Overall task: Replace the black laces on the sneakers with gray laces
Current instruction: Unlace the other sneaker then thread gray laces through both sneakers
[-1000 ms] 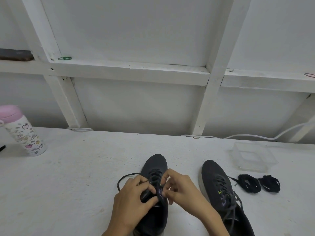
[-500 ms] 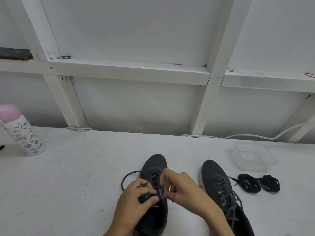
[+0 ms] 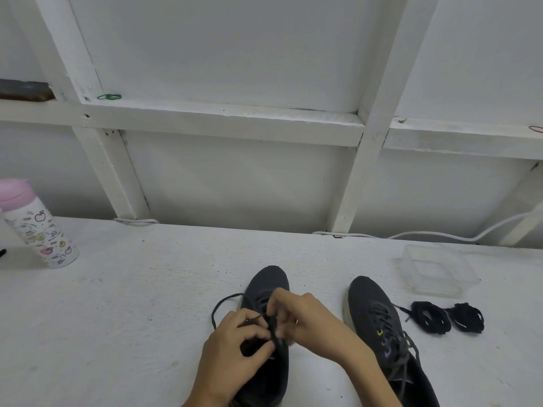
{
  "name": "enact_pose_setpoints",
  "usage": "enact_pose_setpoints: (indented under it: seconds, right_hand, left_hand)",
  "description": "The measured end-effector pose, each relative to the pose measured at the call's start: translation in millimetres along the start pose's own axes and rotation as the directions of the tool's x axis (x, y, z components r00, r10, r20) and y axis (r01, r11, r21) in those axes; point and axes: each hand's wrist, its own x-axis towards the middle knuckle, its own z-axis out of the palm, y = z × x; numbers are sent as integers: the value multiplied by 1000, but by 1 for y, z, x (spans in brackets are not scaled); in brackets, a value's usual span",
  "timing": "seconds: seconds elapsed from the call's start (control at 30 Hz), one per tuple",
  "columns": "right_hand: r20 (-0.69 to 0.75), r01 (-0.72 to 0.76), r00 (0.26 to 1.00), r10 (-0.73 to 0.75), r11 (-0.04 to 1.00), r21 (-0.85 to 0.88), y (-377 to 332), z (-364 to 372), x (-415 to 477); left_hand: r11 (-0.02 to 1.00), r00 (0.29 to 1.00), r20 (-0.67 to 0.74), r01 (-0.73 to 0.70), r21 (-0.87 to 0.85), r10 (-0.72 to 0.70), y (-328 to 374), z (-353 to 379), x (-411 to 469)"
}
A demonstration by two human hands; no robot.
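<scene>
Two dark sneakers stand toe-away on the white table. Over the lacing of the left sneaker point(image 3: 269, 282) meet my left hand point(image 3: 232, 348) and my right hand point(image 3: 311, 321), both pinching a dark lace point(image 3: 223, 301) that loops out to the left of the shoe. Which eyelet they work at is hidden by the fingers. The right sneaker point(image 3: 373, 304) is laced with a gray lace point(image 3: 402, 356), its ends hanging loose. Two bundles of black laces point(image 3: 446, 317) lie to its right.
A clear plastic container point(image 3: 437, 271) sits behind the black bundles. A pink-capped printed bottle point(image 3: 38, 227) stands at the far left. A white cable point(image 3: 440, 235) runs along the table's back edge under a white framed wall.
The lace loop at the left of the shoe has shrunk and shifted toward the shoe. My fingers have shifted a little on the lacing; the shoes have not moved.
</scene>
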Motion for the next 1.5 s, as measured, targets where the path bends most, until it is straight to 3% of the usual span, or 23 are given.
enact_pose_setpoints:
  seconds: [0.2, 0.3, 0.4, 0.57, 0.73, 0.97, 1.23, 1.5]
  right_hand:
    - [-36, -26, 999, 32, 986, 164, 7, 6, -7]
    - [-59, -30, 997, 45, 972, 232, 9, 9, -12]
    - [-90, -43, 994, 63, 977, 207, 8, 15, -12]
    - [-168, -83, 983, 74, 995, -51, -1, 34, -4]
    - [-265, -139, 954, 139, 990, 20, 0, 46, -2]
    - [-270, -159, 929, 251, 934, 320, 0, 54, -1]
    - [-276, -121, 936, 219, 936, 331, 4, 57, 0]
    - [-262, -125, 930, 257, 894, 431, 3, 58, -2]
  left_hand:
    - [999, 999, -7, -43, 25, 43, 5, -3, 1]
    - [999, 996, -82, -34, -34, 31, 5, -13, 3]
    - [998, 988, -151, -12, -69, 1, 1, -29, 7]
    - [988, 999, -37, 4, -153, -10, 6, -32, 7]
    - [942, 999, 7, 36, -333, -35, 4, -42, 5]
    - [955, 993, 62, 113, -273, -100, -9, -48, 4]
    - [986, 990, 100, 110, -123, -98, -12, -42, 4]
    - [986, 988, 110, 119, -115, -107, -11, -41, 3]
